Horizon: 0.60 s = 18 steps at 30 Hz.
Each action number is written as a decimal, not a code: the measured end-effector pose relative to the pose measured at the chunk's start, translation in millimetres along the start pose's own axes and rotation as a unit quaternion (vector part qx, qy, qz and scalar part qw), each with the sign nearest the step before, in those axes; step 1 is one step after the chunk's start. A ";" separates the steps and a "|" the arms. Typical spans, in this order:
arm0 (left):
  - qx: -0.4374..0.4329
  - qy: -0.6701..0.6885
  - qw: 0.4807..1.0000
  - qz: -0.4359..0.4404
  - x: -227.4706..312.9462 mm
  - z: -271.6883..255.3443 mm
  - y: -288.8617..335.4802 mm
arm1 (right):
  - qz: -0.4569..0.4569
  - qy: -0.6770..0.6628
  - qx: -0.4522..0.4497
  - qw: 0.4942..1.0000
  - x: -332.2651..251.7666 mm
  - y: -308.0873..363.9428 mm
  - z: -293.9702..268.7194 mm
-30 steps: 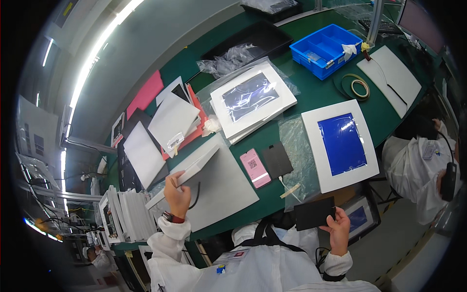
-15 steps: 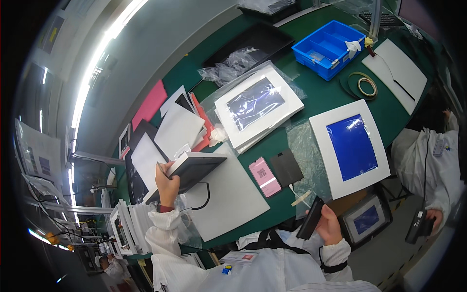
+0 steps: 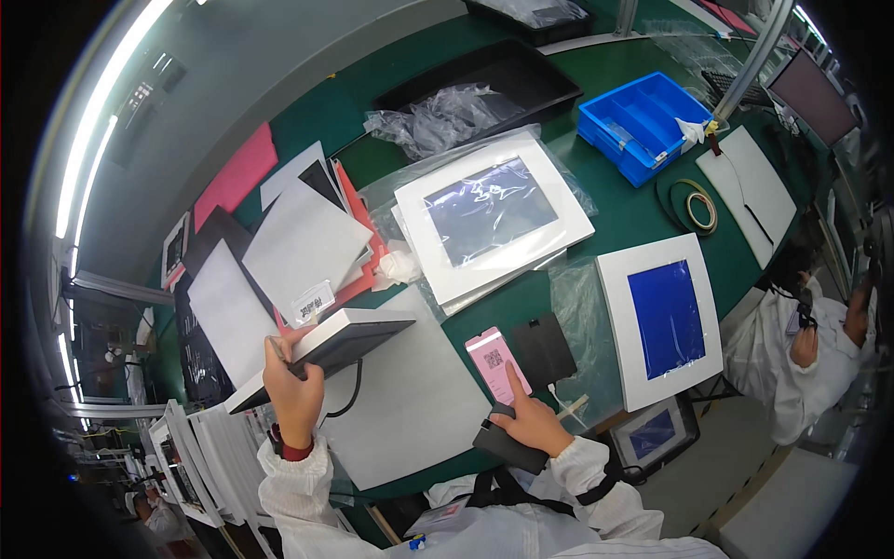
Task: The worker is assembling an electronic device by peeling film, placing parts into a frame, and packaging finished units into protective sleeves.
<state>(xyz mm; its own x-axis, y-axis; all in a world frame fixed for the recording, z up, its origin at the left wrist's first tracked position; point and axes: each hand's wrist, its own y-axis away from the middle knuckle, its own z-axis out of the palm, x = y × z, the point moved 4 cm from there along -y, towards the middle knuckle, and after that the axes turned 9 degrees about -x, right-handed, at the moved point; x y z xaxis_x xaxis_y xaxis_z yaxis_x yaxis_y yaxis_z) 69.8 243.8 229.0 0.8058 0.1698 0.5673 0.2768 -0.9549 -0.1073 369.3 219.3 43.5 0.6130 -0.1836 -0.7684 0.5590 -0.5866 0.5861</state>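
My left hand (image 3: 294, 391) grips the edge of a flat display panel (image 3: 346, 347), which has a white rim and a dark back. It is tilted up above a white foam sheet (image 3: 400, 415), with a black cable hanging from it and a small white label beside its upper edge. A black handheld device (image 3: 510, 442) is held in my right hand (image 3: 535, 424), whose index finger reaches over the lower part of a pink phone (image 3: 486, 359) showing a square code. Whether that fingertip touches the screen I cannot tell. Beside the phone lies a dark grey flat box (image 3: 544, 348).
A wrapped white-framed panel (image 3: 428, 207) lies on a stack at the back; another with a blue screen (image 3: 619, 335) lies right. Behind are a blue divided bin (image 3: 589, 135), tape rolls (image 3: 700, 212) and a black tray (image 3: 549, 84). A co-worker (image 3: 787, 354) is at the right.
My right hand has moved left and up with the black device, over to the pink phone. The panel in my left hand has shifted slightly left and down as the view turned.
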 end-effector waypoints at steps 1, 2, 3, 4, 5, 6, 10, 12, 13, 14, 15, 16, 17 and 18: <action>-0.001 0.008 1.000 -0.002 1.1 0.3 -1.3 | 0.020 0.048 -0.007 0.999 -9.0 -6.6 -3.1; 0.004 -0.003 1.000 0.015 3.3 -1.2 -1.7 | 0.072 0.067 -0.056 0.994 -19.0 -12.5 -5.3; 0.010 -0.014 0.999 0.033 3.7 -2.0 -2.4 | 0.075 0.072 -0.056 0.993 -25.4 -19.5 -7.7; 0.012 -0.006 0.999 0.036 0.6 -2.2 -3.6 | 0.089 0.084 -0.061 0.991 -29.8 -25.6 -9.2; 0.013 -0.002 0.999 0.033 -0.7 -2.6 -4.3 | 0.103 0.096 -0.066 0.988 -32.4 -28.9 -9.6; 0.009 0.001 0.999 0.038 -0.4 -2.9 -5.1 | 0.106 0.100 -0.067 0.987 -33.1 -33.1 -9.6; 0.014 0.013 0.998 0.055 -2.7 -2.4 -6.1 | 0.115 0.134 -0.056 0.983 -31.8 -51.9 -9.4; 0.009 0.009 0.999 0.050 -4.5 -2.4 -5.6 | 0.121 0.141 -0.052 0.981 -28.5 -55.6 -8.7; 0.002 0.002 0.999 0.047 -4.5 -1.4 -5.5 | 0.126 0.147 -0.050 0.980 -24.8 -57.8 -8.3; 0.008 0.016 0.999 0.035 -4.6 -2.7 -5.0 | 0.129 0.152 -0.049 0.979 -23.8 -59.1 -6.5; 0.010 0.016 0.999 0.034 -6.3 -3.5 -5.3 | 0.128 0.154 -0.050 0.978 -23.0 -57.1 -5.0; 0.008 0.010 0.999 0.044 -7.2 -3.7 -5.6 | 0.119 0.137 -0.053 0.982 -22.7 -53.2 -3.4; 0.005 0.003 0.999 0.053 -7.8 -3.5 -4.9 | 0.110 0.120 -0.057 0.985 -23.2 -49.0 -1.6; 0.006 0.003 0.999 0.051 -8.4 -3.3 -4.7 | 0.108 0.116 -0.063 0.985 -26.9 -43.2 -0.5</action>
<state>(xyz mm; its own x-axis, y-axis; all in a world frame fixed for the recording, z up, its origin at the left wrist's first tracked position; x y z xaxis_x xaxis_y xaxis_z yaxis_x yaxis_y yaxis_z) 60.0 246.0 227.4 0.8270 0.0713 0.5576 0.2006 -0.9641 -0.1742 329.0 249.9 39.0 0.8283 -0.0995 -0.5514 0.4577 -0.4475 0.7683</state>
